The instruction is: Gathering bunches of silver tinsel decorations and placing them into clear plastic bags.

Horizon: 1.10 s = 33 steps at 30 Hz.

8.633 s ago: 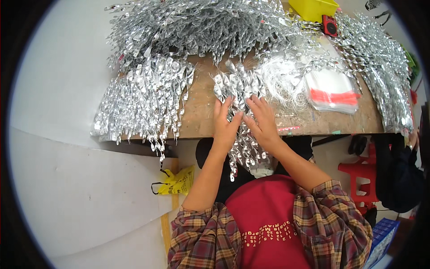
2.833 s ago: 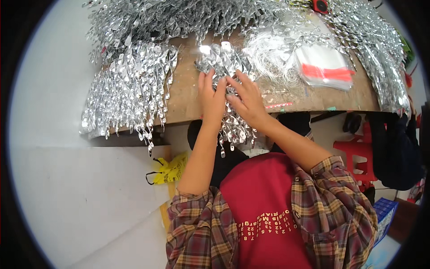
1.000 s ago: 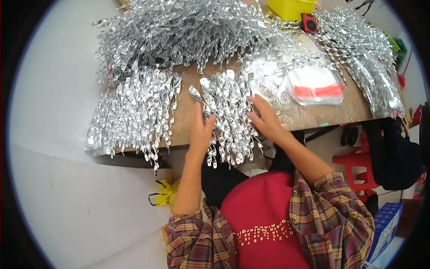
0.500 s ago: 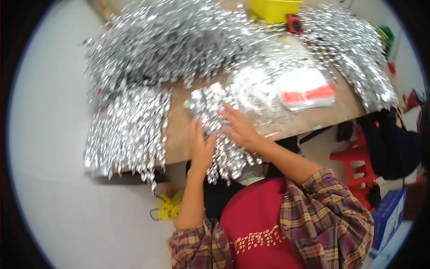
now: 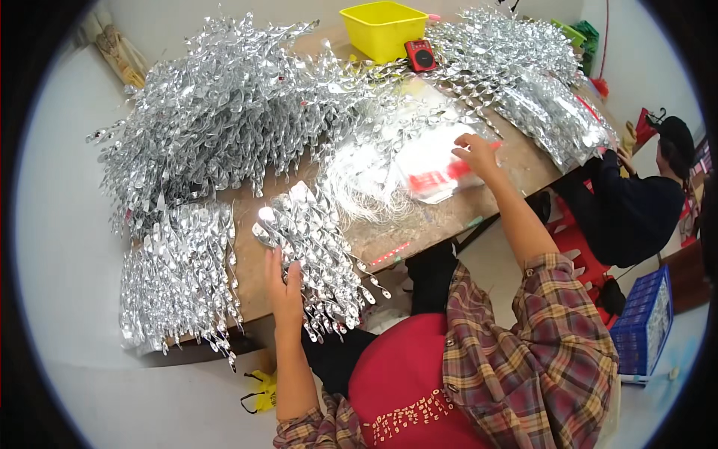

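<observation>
A bundle of twisted silver foil strips [image 5: 307, 243] lies at the near edge of the table, its lower ends hanging over. My left hand [image 5: 284, 292] is against the bundle's left side, open, fingers stretched up and thumb apart. My right hand [image 5: 479, 155] is over the right part of a stack of clear plastic bags [image 5: 430, 157] with a red band. Its fingers are bent, with a gap between thumb and forefinger, and nothing shows in them. Loops of thin white cord [image 5: 363, 191] lie between the bundle and the bags.
Large heaps of silver foil strips [image 5: 217, 105] cover the table's left and back, more [image 5: 538, 97] the right. A smaller bundle [image 5: 179, 277] overhangs the left front edge. A yellow tub [image 5: 383, 34] and a red box-shaped device [image 5: 420, 56] stand behind. Another person [image 5: 636, 202] sits at right.
My right hand has left the foil bundle and moved right to the bags. My left hand has stayed by the bundle. The view has shifted, and the other person shows more.
</observation>
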### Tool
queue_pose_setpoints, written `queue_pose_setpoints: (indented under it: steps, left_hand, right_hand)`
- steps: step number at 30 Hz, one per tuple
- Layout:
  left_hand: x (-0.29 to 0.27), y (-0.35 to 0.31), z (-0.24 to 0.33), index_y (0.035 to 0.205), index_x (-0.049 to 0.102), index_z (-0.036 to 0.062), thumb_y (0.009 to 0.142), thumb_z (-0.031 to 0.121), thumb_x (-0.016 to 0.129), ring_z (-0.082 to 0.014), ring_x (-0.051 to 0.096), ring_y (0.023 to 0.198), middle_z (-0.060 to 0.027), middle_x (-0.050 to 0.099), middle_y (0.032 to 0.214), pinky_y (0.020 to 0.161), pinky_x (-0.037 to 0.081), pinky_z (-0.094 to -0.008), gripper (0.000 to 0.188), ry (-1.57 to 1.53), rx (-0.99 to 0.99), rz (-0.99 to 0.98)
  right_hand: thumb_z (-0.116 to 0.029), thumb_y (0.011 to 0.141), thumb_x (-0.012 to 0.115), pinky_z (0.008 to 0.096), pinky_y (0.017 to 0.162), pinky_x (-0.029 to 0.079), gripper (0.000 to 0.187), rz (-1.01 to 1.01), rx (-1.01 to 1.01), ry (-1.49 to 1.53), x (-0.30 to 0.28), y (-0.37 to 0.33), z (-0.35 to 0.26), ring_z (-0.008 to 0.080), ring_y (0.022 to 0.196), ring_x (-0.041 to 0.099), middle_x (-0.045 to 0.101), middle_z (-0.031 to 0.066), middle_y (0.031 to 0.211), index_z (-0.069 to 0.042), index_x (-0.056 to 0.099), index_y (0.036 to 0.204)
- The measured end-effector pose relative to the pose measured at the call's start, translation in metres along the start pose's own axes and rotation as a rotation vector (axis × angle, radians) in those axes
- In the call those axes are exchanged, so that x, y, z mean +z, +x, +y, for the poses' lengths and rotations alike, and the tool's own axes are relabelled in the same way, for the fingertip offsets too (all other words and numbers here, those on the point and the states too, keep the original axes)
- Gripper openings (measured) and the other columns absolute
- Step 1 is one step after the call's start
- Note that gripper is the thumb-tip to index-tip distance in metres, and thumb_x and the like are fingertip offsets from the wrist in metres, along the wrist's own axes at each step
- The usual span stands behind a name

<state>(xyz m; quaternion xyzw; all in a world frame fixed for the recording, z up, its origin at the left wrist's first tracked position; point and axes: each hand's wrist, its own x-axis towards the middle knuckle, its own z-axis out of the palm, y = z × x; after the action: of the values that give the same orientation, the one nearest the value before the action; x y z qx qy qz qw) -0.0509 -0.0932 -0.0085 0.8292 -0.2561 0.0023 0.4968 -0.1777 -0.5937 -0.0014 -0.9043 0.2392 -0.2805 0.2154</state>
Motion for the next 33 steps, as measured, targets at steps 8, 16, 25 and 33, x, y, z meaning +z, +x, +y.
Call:
queue_pose_setpoints:
  steps: [8, 16, 25, 33]
  left_hand:
    - [-0.021, -0.009, 0.006, 0.131, 0.046, -0.0035, 0.093, 0.020, 0.053, -0.0285, 0.037, 0.131, -0.0198, 0.040, 0.141, 0.109, 0.026, -0.0372, 0.046, -0.066, -0.032, 0.094]
    - [-0.034, -0.025, 0.001, 0.129, 0.050, -0.0023, 0.092, 0.019, 0.053, -0.0277, 0.039, 0.129, -0.0178, 0.044, 0.138, 0.107, 0.028, -0.0378, 0.043, -0.016, 0.004, 0.170]
    - [-0.006, -0.033, 0.091, 0.123, 0.054, -0.0013, 0.084, 0.005, 0.060, -0.0309, 0.050, 0.119, -0.0170, 0.055, 0.126, 0.103, 0.034, -0.0386, 0.040, -0.084, 0.239, 0.199]
    - [0.072, -0.047, 0.114, 0.140, 0.031, 0.0073, 0.084, 0.018, 0.068, -0.0231, 0.045, 0.126, -0.0112, 0.045, 0.134, 0.105, 0.035, -0.0365, 0.068, -1.414, -0.443, -0.586]
  right_hand:
    - [-0.019, 0.070, 0.077, 0.0294, 0.059, 0.046, 0.024, -0.264, 0.169, 0.085, 0.002, 0.027, 0.036, 0.0160, 0.064, 0.060, 0.063, 0.0064, 0.072, -0.005, 0.065, 0.087]
    - [-0.024, 0.078, 0.069, 0.0301, 0.058, 0.045, 0.019, -0.159, 0.216, 0.083, -0.026, 0.044, -0.019, 0.0149, 0.063, 0.058, 0.062, 0.0049, 0.068, -0.007, 0.067, 0.084]
    - [-0.014, 0.087, 0.061, 0.0237, 0.064, 0.039, 0.013, 0.266, -0.062, 0.425, -0.121, 0.010, -0.179, 0.0076, 0.070, 0.048, 0.056, -0.0009, 0.075, -0.002, 0.061, 0.084]
    - [-0.004, 0.083, 0.062, 0.0242, 0.066, 0.043, 0.005, -0.222, -0.225, 0.563, -0.019, -0.150, -0.248, 0.0093, 0.072, 0.054, 0.059, 0.0027, 0.080, -0.001, 0.061, 0.087]
